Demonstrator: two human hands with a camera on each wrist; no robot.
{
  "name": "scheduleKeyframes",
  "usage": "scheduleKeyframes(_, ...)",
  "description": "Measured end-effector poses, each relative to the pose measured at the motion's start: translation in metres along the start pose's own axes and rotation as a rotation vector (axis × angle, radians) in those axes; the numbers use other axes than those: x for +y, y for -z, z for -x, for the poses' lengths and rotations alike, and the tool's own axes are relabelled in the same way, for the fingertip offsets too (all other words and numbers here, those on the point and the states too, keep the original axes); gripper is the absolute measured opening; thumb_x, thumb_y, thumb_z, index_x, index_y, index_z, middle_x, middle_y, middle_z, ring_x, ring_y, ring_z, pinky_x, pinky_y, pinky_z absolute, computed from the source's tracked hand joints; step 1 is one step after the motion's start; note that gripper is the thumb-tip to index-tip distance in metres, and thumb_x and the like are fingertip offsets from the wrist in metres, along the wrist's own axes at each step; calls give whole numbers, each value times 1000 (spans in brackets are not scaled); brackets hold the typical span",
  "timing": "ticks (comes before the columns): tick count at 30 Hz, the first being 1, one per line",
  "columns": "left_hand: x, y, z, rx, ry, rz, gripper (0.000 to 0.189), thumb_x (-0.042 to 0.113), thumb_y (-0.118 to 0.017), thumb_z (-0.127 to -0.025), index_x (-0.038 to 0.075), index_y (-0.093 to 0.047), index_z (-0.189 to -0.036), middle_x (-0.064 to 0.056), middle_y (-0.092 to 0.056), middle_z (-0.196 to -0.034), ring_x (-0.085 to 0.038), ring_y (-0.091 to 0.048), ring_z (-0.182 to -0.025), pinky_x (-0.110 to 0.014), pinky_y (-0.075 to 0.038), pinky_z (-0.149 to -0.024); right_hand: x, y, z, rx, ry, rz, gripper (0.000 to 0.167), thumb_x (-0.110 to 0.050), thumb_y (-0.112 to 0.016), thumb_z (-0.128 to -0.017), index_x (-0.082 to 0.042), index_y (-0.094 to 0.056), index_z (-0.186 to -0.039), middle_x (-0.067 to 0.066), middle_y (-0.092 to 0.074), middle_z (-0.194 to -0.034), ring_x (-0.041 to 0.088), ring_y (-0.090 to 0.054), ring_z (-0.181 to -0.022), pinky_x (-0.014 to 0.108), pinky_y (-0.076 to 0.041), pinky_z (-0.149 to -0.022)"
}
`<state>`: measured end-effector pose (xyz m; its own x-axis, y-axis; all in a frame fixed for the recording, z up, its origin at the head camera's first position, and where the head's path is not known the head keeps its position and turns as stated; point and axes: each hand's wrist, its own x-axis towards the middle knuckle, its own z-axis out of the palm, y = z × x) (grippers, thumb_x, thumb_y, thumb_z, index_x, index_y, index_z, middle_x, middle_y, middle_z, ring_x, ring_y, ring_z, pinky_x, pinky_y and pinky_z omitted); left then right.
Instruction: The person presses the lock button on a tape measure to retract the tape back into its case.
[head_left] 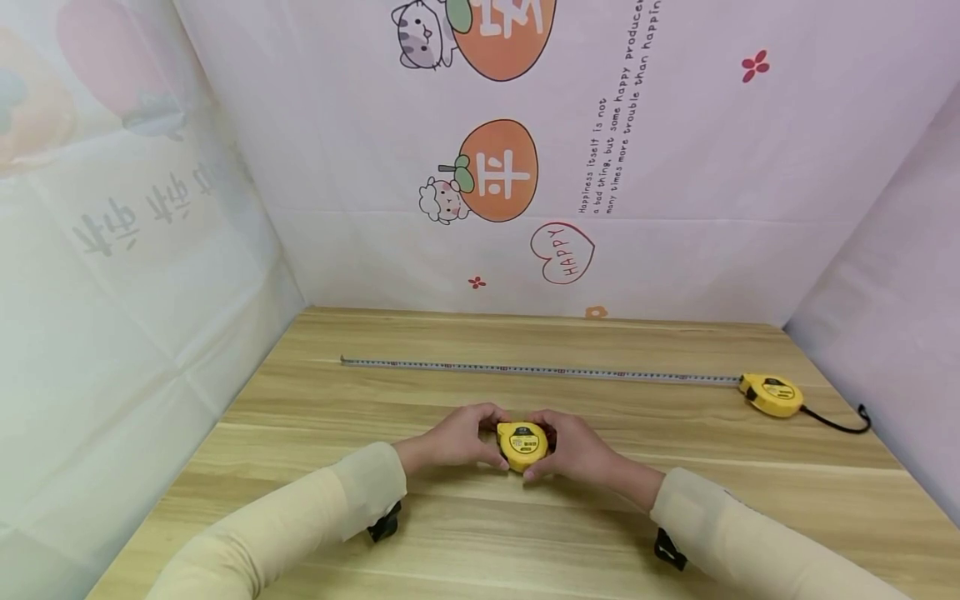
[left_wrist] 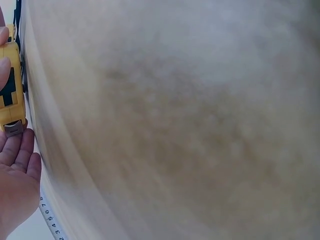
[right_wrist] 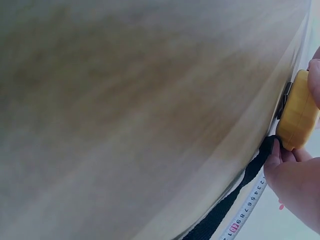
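Both hands hold a small yellow tape measure (head_left: 523,446) between them, low over the wooden table's middle. On its left side, the left hand (head_left: 461,437) has its thumb at the near corner and its fingers at the far one. The right hand (head_left: 581,450) grips the opposite side with thumb and fingers. In the left wrist view, fingertips lie right by the metal hook (left_wrist: 14,128) at the mouth of the case. A black strap (right_wrist: 255,162) hangs by the right fingers in the right wrist view.
Farther back, a second yellow tape measure (head_left: 776,397) lies at the right with a black wrist cord (head_left: 836,423). Its blade (head_left: 532,369) stretches left across the wooden table (head_left: 322,333). Printed white cloth (head_left: 675,267) walls the back and sides.
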<state>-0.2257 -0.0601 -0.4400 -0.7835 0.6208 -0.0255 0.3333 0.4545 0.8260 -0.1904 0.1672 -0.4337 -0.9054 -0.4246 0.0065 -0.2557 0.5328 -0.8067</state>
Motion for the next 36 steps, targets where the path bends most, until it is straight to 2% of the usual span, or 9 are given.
scheduleKeyframes(10, 0, 0, 0, -7, -3, -36, 59, 25, -89, -71, 16, -60, -121, 12, -60, -113, -8, -55, -108, -30, -43, -98, 0, 2, 1, -28, 13, 10, 81, -23, -90, -68, 5, -50, -133, 8, -61, -119, 20, -59, -104, 37, -50, -87)
scheduleKeyframes(17, -2, 1, 0, -19, -11, -41, 66, 26, -89, -72, 11, -57, -128, 7, -59, -120, -10, -54, -112, -29, -42, -98, -2, 3, 2, -35, 19, 20, 84, -22, -90, -69, 7, -47, -135, 11, -60, -123, 23, -59, -106, 39, -50, -89)
scheduleKeyframes(22, 0, 4, 0, -24, -18, -40, 73, 28, -88, -72, 9, -54, -133, 4, -58, -127, -11, -53, -118, -31, -40, -102, -4, 5, 3, -41, 0, -5, 87, -22, -90, -68, 9, -45, -137, 15, -57, -128, 28, -58, -111, 40, -49, -92)
scheduleKeyframes(27, 3, 8, 1, -9, -23, -50, 72, 30, -88, -72, 10, -54, -132, 4, -59, -125, -12, -52, -118, -34, -37, -105, -6, 11, 4, -50, 12, -40, 88, -23, -89, -69, 9, -44, -137, 20, -53, -133, 34, -55, -117, 41, -47, -96)
scheduleKeyframes(31, 7, 13, 4, 18, -41, -64, 72, 32, -88, -72, 10, -55, -132, 2, -59, -126, -13, -51, -118, -40, -36, -106, -8, 17, 7, -27, 37, -18, 86, -27, -89, -70, 8, -46, -136, 22, -51, -136, 36, -52, -119, 46, -45, -98)
scheduleKeyframes(36, 8, 21, 7, 53, -94, -64, 72, 32, -86, -75, 8, -53, -135, 0, -58, -130, -15, -49, -120, -44, -35, -106, -12, 26, 11, 34, 69, 70, 79, -29, -86, -74, 4, -49, -136, 17, -53, -136, 36, -52, -119, 49, -43, -99)
